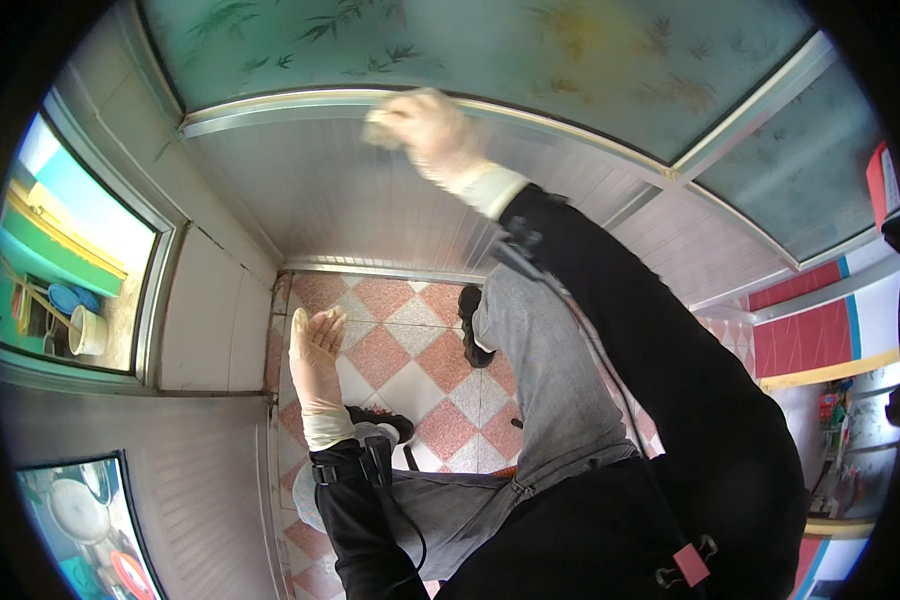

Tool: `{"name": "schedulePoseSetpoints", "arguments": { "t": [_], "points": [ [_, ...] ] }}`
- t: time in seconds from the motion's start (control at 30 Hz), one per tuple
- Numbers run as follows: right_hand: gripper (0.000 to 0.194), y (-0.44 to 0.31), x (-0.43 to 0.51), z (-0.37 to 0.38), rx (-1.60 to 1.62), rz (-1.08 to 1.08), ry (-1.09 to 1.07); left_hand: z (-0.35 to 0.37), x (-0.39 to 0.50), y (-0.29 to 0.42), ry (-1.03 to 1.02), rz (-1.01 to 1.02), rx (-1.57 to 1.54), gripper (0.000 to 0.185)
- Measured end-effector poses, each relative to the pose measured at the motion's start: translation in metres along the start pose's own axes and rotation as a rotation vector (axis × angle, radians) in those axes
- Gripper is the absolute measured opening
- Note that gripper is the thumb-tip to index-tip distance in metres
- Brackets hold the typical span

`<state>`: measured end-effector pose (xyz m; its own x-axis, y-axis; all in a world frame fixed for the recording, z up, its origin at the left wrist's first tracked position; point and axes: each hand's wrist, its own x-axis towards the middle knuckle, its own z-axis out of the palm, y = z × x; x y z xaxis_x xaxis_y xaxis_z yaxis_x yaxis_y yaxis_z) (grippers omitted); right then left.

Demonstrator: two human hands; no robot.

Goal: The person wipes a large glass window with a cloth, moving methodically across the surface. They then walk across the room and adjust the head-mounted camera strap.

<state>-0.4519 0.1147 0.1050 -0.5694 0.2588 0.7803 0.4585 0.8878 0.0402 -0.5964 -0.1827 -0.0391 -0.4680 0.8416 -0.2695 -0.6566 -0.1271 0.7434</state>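
Note:
My right hand (439, 139), in a thin pale glove, is raised in front of the aluminium rail (285, 106) below a frosted glass pane (457, 45). Motion blurs it. Its fingers are curled around a small pale cloth-like thing (380, 129) whose exact kind I cannot make out. Lower down, my left hand (319, 360), gloved too, is held palm up above the tiled floor (420, 360). Its fingers bend slightly, apart from the thumb, with nothing in them. Below the rail stands a ribbed metal panel (330, 191).
A window (131, 247) on the left shows a bucket (88, 330) beyond it. Below is a metal door (202, 480) with a glass pane. My legs (555, 352) and black shoes (474, 330) are close to the panel's foot. A cable (607, 352) runs along my right arm.

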Motion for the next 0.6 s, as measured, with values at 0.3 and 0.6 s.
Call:
{"name": "schedulePoseSetpoints", "arguments": {
  "t": [0.3,0.6],
  "points": [
    [0.040,0.080,-0.126,-0.154,-0.350,0.070,0.008,0.011,-0.022,0.019,0.107,0.025,-0.023,0.045],
    [0.007,-0.058,0.061,0.079,-0.116,-0.214,0.010,0.025,-0.010,0.031,0.074,-0.004,-0.127,0.046]
  ]
}}
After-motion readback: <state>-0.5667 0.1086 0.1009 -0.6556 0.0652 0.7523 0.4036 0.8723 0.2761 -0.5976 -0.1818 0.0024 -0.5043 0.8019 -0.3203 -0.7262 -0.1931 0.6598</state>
